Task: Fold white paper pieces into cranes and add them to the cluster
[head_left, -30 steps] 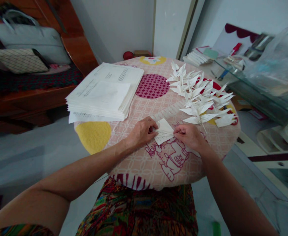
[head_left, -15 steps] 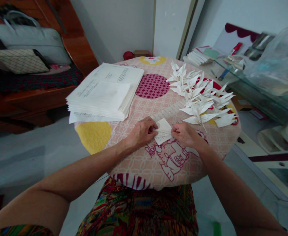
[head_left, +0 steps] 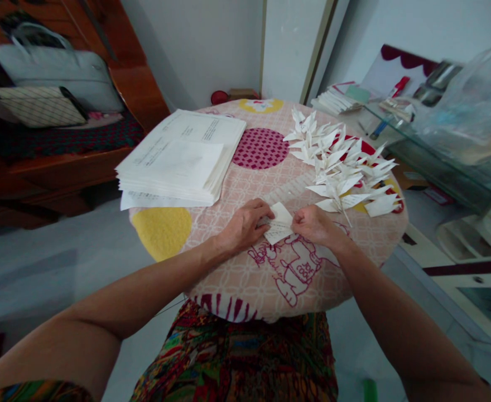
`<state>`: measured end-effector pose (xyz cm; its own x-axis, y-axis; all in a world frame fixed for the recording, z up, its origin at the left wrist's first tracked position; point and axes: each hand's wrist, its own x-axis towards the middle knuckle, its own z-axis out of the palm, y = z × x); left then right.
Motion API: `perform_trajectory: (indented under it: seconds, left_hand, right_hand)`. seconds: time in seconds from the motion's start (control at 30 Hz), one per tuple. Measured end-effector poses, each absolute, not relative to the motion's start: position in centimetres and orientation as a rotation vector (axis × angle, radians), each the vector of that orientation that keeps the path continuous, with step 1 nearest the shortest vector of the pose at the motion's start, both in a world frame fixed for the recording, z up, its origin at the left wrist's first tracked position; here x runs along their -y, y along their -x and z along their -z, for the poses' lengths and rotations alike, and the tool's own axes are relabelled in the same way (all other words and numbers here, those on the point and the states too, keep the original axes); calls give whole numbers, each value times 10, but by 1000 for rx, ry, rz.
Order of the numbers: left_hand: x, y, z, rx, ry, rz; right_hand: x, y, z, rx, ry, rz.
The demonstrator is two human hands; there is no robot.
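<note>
Between my hands, low over the near middle of the cloth-covered round table (head_left: 229, 268), is a small folded piece of paper (head_left: 279, 223) with print on its lower half. My left hand (head_left: 249, 223) grips its left side, with thumb and fingers closed on the edge. At the right corner, the fingertips of my right hand (head_left: 312, 224) are pinched on the paper. A clear ruler-like strip (head_left: 289, 188) lies just beyond it. Several folded paper cranes (head_left: 337, 162) with pointed wings are heaped at the table's right side.
A thick stack of printed paper sheets (head_left: 178, 151) lies at the table's left. To the right, a glass shelf (head_left: 438, 167) carries a plastic bag (head_left: 471, 111) and other items. On the wooden bench (head_left: 128, 84) at left sits a grey handbag (head_left: 61, 72).
My left hand's fingers have shifted slightly further right over the folded paper. The right hand keeps its pinch, and the view has moved a little.
</note>
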<state>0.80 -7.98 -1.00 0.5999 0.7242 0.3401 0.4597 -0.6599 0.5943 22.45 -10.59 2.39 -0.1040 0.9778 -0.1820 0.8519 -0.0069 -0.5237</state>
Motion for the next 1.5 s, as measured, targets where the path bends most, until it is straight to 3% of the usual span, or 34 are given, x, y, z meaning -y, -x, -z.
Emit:
perform_trajectory:
  seconds: [0.4,0.87,1.3,1.5]
  left_hand:
    - [70,-6,13,-430,-2641,-537]
    - [72,-8,15,-418,-2762,-494]
    - [68,-6,19,-396,-2875,-421]
    - [69,-6,16,-416,-2903,-363]
  right_hand:
    - [105,-227,-22,1796,1936,-1096]
    - [108,-223,-23,1863,2034,-887]
    - [122,-239,-14,1343,1922,-1097]
    - [122,-226,-7,1560,1906,-824]
